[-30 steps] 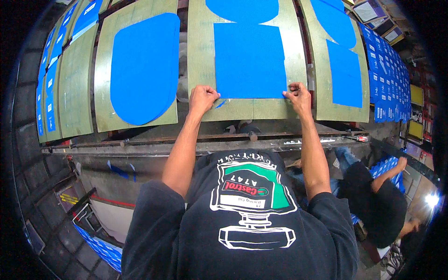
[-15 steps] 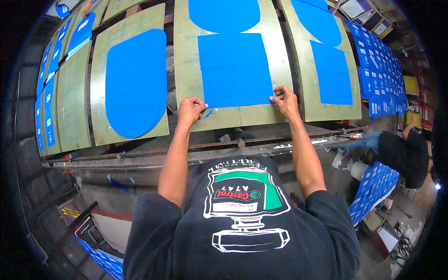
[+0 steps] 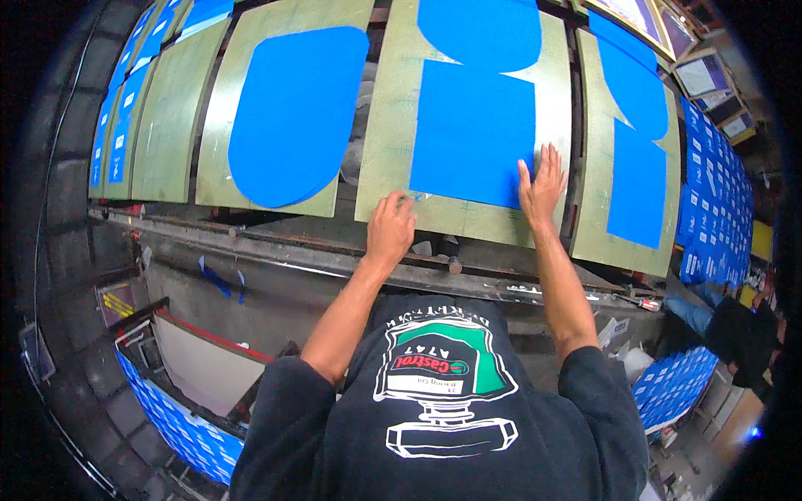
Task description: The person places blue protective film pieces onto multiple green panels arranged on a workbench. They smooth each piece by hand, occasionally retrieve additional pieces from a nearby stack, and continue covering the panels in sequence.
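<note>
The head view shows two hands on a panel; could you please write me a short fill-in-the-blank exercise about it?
1. Both hands rest on a greenish panel that carries a rectangular sheet coloured ____.
2. The right hand lies flat with its fingers ____.
3. The left hand sits at the sheet's lower ____ corner.
4. The panel to the left bears a blue shape with a ____ lower end.

Missing words: blue; spread; left; rounded

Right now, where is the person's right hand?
In the head view, the right hand lies flat on the lower right corner of the blue rectangular sheet, right of the left hand.
</note>
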Demonstrator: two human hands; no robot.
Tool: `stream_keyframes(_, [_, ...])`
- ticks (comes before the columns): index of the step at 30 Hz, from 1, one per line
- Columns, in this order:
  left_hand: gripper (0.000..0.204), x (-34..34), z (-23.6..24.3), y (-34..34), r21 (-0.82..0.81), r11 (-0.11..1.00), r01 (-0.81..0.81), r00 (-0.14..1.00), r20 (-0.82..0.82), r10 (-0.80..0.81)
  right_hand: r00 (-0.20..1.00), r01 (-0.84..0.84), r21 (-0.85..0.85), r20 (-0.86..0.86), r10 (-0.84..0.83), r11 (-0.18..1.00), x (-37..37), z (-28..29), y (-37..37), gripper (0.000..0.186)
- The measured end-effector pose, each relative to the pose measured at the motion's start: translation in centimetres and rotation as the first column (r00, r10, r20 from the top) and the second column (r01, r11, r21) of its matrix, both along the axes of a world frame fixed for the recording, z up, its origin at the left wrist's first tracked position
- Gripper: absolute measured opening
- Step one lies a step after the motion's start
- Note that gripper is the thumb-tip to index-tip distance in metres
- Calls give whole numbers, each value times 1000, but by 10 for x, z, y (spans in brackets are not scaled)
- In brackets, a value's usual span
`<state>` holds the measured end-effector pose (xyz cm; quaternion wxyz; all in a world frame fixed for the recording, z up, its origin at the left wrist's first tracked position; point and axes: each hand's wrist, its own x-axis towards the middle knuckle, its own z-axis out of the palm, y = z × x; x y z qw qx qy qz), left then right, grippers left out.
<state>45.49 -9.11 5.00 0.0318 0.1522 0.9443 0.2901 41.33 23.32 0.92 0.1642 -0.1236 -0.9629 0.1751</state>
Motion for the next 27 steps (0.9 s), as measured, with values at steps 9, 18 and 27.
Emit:
stream_keyframes(9, [32,63,12,37,53,986,160,986,43,-162,853,-501,158,254,455,851,-56,0,-130,77])
stream_keyframes(18, [27,46,33,-6,288,936,-203,972,176,157,881,-465,201,202,428,862,-55,-2,-83,64])
stream_keyframes(27, [36,-49,13,-216,348,639,-686,689,25,725,935,94,262,308,-175,960,-51,-18,6,71])
